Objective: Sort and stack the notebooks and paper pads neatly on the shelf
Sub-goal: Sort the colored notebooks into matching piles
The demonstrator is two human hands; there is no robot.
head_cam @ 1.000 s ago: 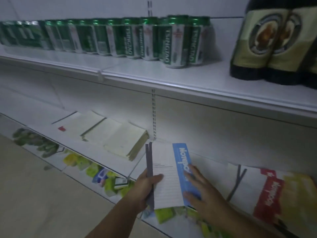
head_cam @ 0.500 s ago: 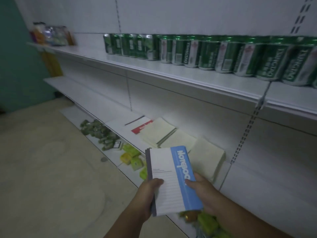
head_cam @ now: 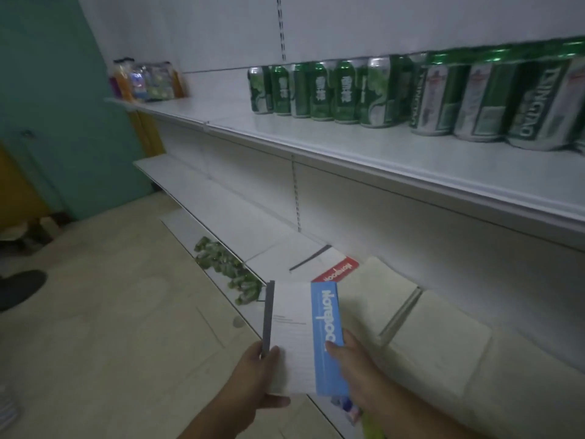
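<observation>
In the head view, you hold the blue-and-white card-covered notebook (head_cam: 305, 337) in front of the white metal shelf (head_cam: 228, 217), just short of the flat red-and-white notebook (head_cam: 332, 270) lying on it. Your left hand (head_cam: 253, 375) pinches its grey spine edge, thumb on top. Your right hand (head_cam: 354, 369) pinches the blue band likewise. The covers look alike, so it probably belongs on that red-and-white notebook. Square the spines, lower it flat, and keep clear of the cream paper pads (head_cam: 376, 299) just beside it.
</observation>
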